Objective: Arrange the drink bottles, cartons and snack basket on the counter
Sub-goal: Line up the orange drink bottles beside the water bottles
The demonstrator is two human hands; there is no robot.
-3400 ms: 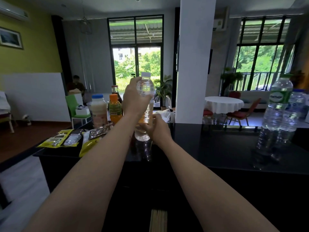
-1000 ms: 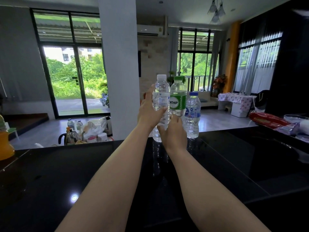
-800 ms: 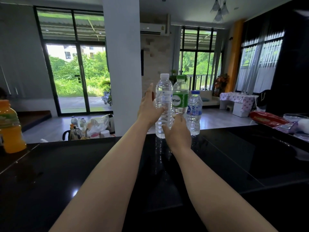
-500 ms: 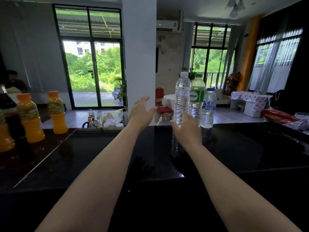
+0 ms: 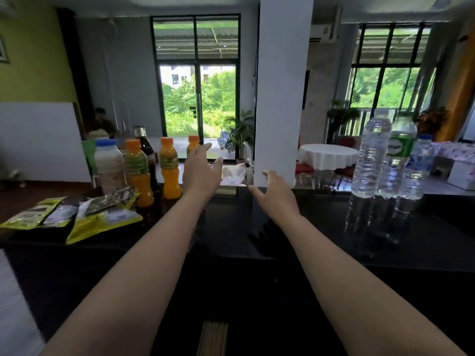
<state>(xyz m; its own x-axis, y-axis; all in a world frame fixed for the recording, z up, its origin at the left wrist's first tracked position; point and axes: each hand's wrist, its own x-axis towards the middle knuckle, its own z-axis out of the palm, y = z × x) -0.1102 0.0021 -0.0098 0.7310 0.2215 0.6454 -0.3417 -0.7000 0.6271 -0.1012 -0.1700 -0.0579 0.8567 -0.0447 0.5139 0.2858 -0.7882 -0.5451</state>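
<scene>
Three water bottles stand touching in a row at right of frame, near the far edge of the black counter. At left, the juice bottles, a milk bottle and a dark bottle cluster by the far edge, with snack packets lying at the counter's left edge. Between the two groups the counter is bare. There both hands hover, fingers spread, empty: left hand just in front of the rightmost juice bottle, right hand lower, at centre frame.
</scene>
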